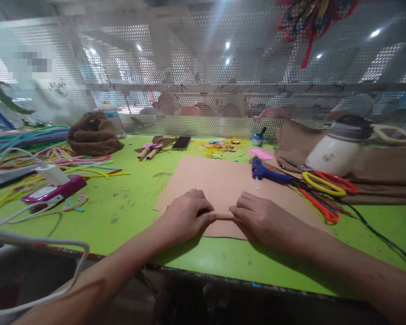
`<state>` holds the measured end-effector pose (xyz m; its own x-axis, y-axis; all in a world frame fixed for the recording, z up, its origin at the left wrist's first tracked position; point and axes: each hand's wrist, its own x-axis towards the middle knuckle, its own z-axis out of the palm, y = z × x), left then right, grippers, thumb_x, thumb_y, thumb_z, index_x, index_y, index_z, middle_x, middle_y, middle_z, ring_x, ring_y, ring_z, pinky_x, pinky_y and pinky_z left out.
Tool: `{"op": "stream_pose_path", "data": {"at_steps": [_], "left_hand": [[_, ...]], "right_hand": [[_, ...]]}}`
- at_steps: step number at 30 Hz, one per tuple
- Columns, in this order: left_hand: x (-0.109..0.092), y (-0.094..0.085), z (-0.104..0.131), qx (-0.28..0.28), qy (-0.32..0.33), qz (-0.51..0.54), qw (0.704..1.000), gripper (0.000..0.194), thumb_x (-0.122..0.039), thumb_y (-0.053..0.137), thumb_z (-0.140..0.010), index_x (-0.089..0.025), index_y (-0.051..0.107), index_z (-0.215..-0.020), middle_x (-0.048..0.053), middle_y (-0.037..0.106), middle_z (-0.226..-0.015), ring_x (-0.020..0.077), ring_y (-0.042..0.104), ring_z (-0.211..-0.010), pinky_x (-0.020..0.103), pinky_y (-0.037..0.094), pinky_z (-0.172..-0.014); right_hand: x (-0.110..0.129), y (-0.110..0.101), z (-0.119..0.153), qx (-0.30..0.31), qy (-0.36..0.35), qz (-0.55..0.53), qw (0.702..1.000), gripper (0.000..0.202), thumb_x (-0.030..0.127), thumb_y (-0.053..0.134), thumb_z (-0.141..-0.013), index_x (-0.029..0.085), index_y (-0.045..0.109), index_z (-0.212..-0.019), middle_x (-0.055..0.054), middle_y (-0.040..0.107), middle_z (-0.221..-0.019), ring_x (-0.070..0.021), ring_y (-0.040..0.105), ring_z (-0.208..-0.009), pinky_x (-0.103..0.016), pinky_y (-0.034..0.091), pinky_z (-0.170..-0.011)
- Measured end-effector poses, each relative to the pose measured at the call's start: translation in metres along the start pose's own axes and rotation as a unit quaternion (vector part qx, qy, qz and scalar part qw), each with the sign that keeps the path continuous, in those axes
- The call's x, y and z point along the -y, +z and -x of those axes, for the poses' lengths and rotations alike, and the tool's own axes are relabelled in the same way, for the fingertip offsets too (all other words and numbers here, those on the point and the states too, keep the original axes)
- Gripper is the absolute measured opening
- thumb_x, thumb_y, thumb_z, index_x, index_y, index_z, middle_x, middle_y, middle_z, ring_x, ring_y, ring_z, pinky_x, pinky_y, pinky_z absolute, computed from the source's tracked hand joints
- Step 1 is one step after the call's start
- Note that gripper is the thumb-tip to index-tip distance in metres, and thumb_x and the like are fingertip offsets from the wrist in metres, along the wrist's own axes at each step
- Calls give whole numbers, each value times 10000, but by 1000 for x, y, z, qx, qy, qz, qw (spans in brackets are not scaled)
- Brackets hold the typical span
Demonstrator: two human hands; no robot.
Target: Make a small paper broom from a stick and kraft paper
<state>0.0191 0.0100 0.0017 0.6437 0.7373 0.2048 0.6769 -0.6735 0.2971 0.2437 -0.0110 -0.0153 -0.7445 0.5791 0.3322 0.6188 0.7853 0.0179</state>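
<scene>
A thin light-brown roll (224, 216) runs between my two hands, low over a sheet of brown paper (203, 180) on the green table. My left hand (189, 214) has its fingers closed around the roll's left end, thumb and fingertips pressed together. Around the other end, the fingers of my right hand (260, 214) are curled too. Both ends of the roll are hidden under my fingers. A blue glue gun (269, 174) with a clear stick rests at the paper's upper right, just beyond my right hand.
Yellow-and-red-handled scissors (325, 183), an orange cutter (320, 205), a white bottle (336, 146) and folded brown cloth (389, 167) lie to the right. At the back are a phone (182, 143) and a small blue jar (258, 139). A purple power strip (54, 192) with white cables sits left.
</scene>
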Motion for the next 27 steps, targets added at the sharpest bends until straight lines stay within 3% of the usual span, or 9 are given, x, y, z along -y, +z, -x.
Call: {"op": "stream_pose_path", "data": {"at_steps": [4,12,16,18,23,27], "left_hand": [[3,-1,1,-17,4,24,1000,239,-362,540,-852,-208,723,-856,51,561,-801,182,514,-830,282,403,-709],[11,1,-4,0,-8,45,999,241,-385,552,-841,-217,725,-843,33,577,-756,167,531,-769,266,399,-670],[9,2,-2,-37,-4,61,997,253,-357,570,-833,-208,670,-1012,27,598,-781,163,539,-768,268,406,-687],[6,3,1,-53,14,44,998,250,-331,549,-851,-208,658,-1039,35,599,-796,166,536,-787,271,406,-696],[-1,4,6,-54,76,-75,993,258,-313,467,-893,-201,700,-880,61,572,-761,182,505,-778,287,386,-667],[-2,6,3,-54,62,-104,991,269,-338,482,-886,-196,708,-856,66,566,-744,179,504,-744,280,379,-631]], "right_hand": [[-1,-1,1,-2,31,-40,999,203,177,443,-909,134,619,-818,-69,533,-756,-173,440,-723,-292,327,-598],[-4,-5,-3,-7,80,-169,982,279,248,440,-930,137,678,-835,-46,512,-729,-128,464,-646,-254,348,-581],[-4,-9,-4,15,81,-178,981,325,286,415,-942,154,687,-822,-36,502,-724,-119,464,-628,-252,338,-577],[-4,-10,-5,21,84,-174,981,323,283,412,-943,162,687,-824,-29,497,-714,-116,463,-620,-252,327,-573],[-5,-9,-4,32,98,-166,981,340,300,402,-946,166,681,-804,-30,506,-720,-114,464,-617,-254,321,-569],[-5,-7,-3,22,98,-154,983,321,288,412,-941,171,686,-821,-45,521,-731,-140,483,-677,-263,348,-602]]}}
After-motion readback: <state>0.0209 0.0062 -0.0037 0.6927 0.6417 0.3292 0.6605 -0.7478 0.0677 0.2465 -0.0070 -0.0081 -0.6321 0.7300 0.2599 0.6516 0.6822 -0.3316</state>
